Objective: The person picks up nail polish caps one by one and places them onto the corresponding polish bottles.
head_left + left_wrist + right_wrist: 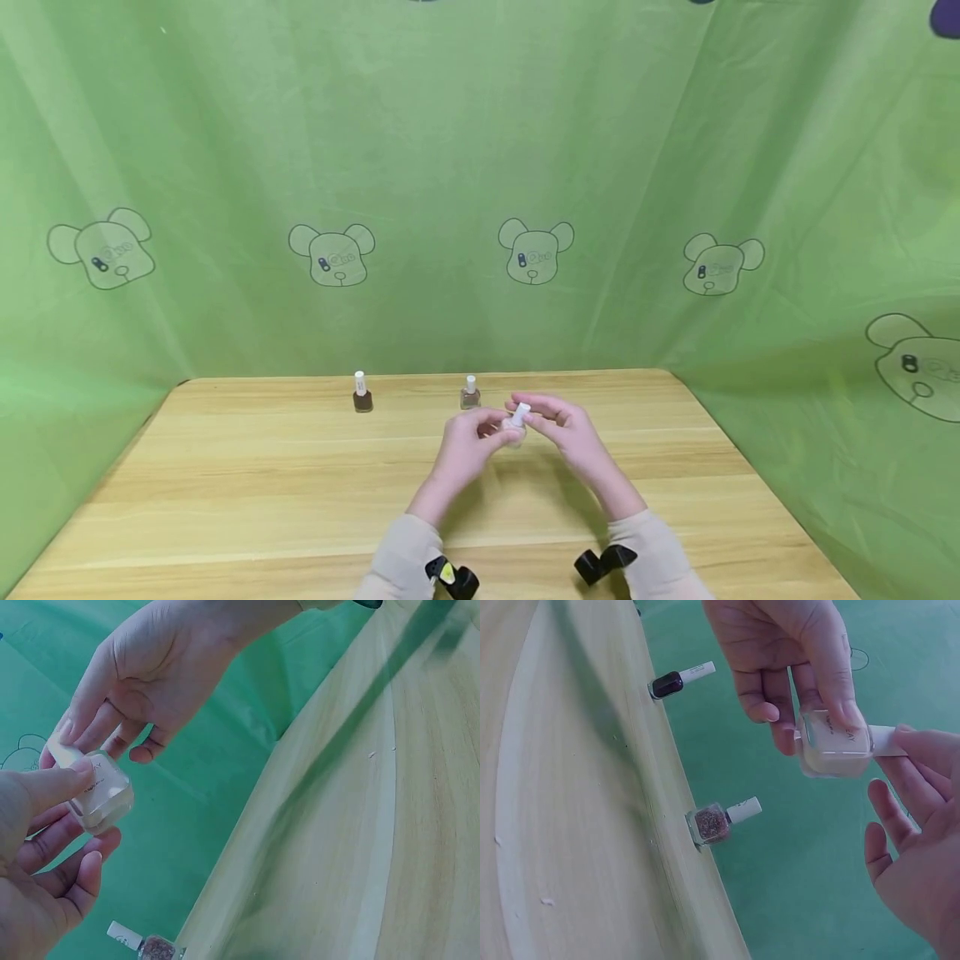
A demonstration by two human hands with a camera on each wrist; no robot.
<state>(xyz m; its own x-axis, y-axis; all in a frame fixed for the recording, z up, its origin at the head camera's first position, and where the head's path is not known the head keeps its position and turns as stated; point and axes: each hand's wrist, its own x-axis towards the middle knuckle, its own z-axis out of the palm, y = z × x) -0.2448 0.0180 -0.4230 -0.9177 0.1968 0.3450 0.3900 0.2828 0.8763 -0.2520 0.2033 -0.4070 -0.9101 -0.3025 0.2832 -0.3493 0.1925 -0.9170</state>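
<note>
A pale nail polish bottle [832,746] with a white cap [886,741] is held tilted above the table between both hands. My left hand [467,444] grips the glass body, its thumb lying across the printed front. With thumb and fingers, my right hand [564,427] pinches the white cap, which sits on the bottle in the right wrist view. Just beyond the hands stands a glittery nail polish bottle [709,824], upright with its white cap on. Farther left is a dark nail polish bottle [363,401], also upright and capped.
The wooden table [247,492] ends at a green curtain [435,167] printed with bear heads, which hangs behind it and along both sides. Small pale specks [547,902] lie on the wood. Black wrist cameras [452,578] are strapped over the sleeves.
</note>
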